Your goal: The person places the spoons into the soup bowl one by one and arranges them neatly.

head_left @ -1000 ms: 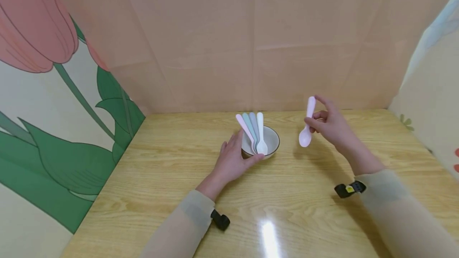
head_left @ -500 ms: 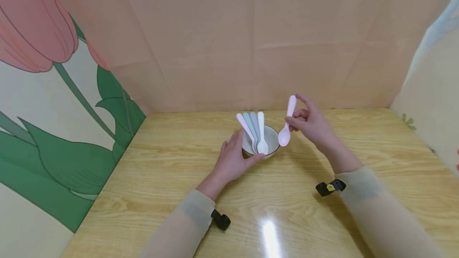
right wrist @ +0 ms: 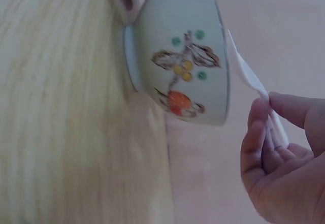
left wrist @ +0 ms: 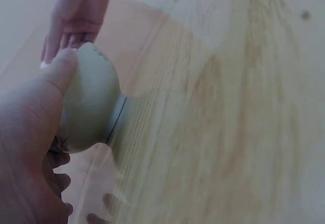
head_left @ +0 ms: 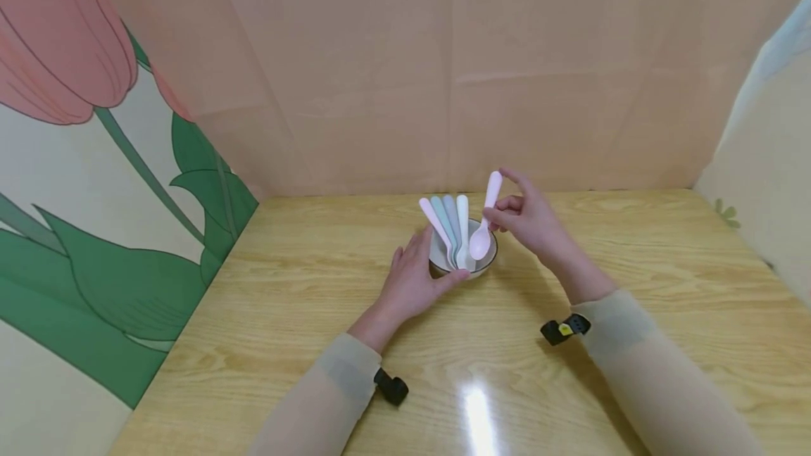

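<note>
My left hand [head_left: 408, 283] grips a small white bowl [right wrist: 167, 31] by its left side, the thumb at the near rim. Painted leaves and fruit decorate its outer wall in the right wrist view. Several spoons lean inside: a pink spoon [head_left: 429, 211], a green spoon [head_left: 438, 210], a grey-blue spoon [head_left: 450, 211] and a white spoon [head_left: 462, 217]. With thumb and fingers, my right hand [head_left: 529, 220] pinches a pale pink spoon [head_left: 493, 188] by its handle. That spoon's head points down and overlaps the bowl's right part in the head view; the right wrist view shows it right at the rim.
A wood-grain table [head_left: 304, 287] carries the bowl. Behind it rises a plain peach backdrop [head_left: 355, 90]. The left side panel [head_left: 120, 280] bears a printed tulip, and a pale panel [head_left: 773, 160] stands at the right. A black wrist camera [head_left: 393, 389] sits on the left cuff.
My right hand has carried the pale pink spoon leftward, from well right of the bowl to over its right part. The left hand and the bowl have stayed in place.
</note>
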`<state>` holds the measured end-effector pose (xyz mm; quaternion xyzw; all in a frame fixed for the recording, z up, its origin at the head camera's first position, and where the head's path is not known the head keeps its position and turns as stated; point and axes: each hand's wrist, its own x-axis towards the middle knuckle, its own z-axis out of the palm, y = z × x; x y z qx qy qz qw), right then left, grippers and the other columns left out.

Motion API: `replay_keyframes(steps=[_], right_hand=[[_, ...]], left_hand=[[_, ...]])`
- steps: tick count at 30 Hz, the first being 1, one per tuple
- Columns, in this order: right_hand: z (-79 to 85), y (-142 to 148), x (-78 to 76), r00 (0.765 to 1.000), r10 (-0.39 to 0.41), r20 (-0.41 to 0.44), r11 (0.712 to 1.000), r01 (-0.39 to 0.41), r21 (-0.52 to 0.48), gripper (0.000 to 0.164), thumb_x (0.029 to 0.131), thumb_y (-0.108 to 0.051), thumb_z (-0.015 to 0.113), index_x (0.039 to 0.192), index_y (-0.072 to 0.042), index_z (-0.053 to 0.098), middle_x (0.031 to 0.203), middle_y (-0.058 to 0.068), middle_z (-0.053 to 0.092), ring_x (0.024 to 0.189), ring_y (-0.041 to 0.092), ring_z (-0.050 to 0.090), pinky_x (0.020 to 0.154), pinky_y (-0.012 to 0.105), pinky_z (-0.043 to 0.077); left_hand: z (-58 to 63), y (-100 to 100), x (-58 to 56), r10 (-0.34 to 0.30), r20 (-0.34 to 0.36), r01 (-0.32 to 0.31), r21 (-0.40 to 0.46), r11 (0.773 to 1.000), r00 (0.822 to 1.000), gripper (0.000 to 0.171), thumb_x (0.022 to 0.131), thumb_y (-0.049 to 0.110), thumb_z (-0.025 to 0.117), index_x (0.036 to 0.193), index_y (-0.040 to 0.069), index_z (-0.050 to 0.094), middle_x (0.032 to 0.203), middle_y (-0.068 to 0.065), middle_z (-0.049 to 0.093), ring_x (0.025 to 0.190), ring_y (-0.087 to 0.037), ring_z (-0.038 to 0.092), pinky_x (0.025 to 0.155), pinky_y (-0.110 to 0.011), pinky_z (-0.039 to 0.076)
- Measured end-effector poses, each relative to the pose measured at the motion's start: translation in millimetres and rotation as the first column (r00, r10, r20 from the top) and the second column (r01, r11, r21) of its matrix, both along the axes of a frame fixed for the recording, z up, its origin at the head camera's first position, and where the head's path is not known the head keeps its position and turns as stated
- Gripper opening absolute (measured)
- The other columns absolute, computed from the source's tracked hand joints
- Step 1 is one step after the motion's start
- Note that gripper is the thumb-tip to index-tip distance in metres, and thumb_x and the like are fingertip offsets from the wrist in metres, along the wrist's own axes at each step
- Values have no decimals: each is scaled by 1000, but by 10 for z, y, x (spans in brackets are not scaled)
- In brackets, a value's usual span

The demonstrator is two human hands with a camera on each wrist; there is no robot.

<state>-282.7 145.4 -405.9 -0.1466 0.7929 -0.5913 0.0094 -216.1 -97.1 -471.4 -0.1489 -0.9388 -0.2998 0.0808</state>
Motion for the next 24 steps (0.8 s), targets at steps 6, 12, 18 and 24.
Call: replay_keyframes(steps=[6, 12, 18, 24], right_hand=[[-90, -65, -9, 1000, -11, 7, 997, 11, 75, 86, 92, -23, 77, 160, -27, 24, 99, 16, 70, 83, 22, 64, 66, 28, 45], [-122, -106, -3, 1000, -22, -7, 996, 23, 83, 84, 92, -23, 77, 160, -27, 26, 98, 15, 71, 86, 22, 65, 71, 31, 50], [-125, -127, 12, 1000, -2, -12, 995, 3, 104, 86, 94, -21, 75, 161, -28, 21, 99, 19, 71, 85, 27, 65, 71, 31, 51], [-46, -174, 95, 1000, 21, -18, 993, -18, 119, 83, 96, -15, 72, 161, -26, 23, 99, 23, 69, 87, 32, 64, 66, 25, 48]], left_hand=[[4, -4, 6, -9, -15, 10, 1, 1000, 1000, 113, 84, 82, 52, 164, 17, 6, 164, -9, 26, 149, -33, 27, 115, -63, 17], [-2, -2, 0, -5, -3, 5, 2, 1000, 1000, 112, 84, 82, 52, 164, 20, 4, 165, -8, 25, 149, -33, 25, 116, -62, 16], [-7, -3, 0, 0, 1, 0, -1, 1000, 1000, 113, 83, 84, 50, 164, 19, 4, 165, -9, 25, 149, -32, 25, 116, -62, 16], [0, 0, 6, 6, 9, -6, -12, 1000, 1000, 113, 84, 83, 50, 164, 19, 5, 165, -7, 24, 150, -30, 24, 116, -62, 17]])
